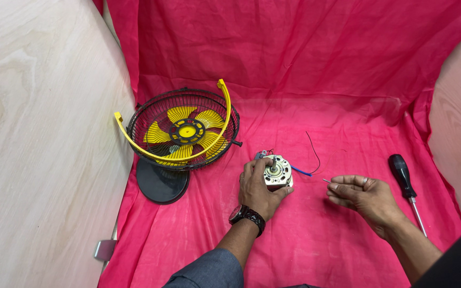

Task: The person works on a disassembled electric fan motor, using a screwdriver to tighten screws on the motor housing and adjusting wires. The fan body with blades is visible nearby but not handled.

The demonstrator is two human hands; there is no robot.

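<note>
Reaching up from the bottom centre of the frame, the left hand (257,188) curls its fingers around a small silver fan motor (277,173) resting on the pink cloth (305,234) at mid-frame; a dark watch (247,216) sits on that wrist. Thin blue and black wires (310,157) trail from the motor toward the right. The right hand (363,196) comes in from the lower right, palm down, its fingertips pinched on a tiny metal pin or screw (326,181) just right of the motor. A black-handled screwdriver (407,189) lies untouched on the cloth at the right. A black wire fan cage with yellow blades (183,130) sits at centre left, over a dark round base (161,184).
</note>
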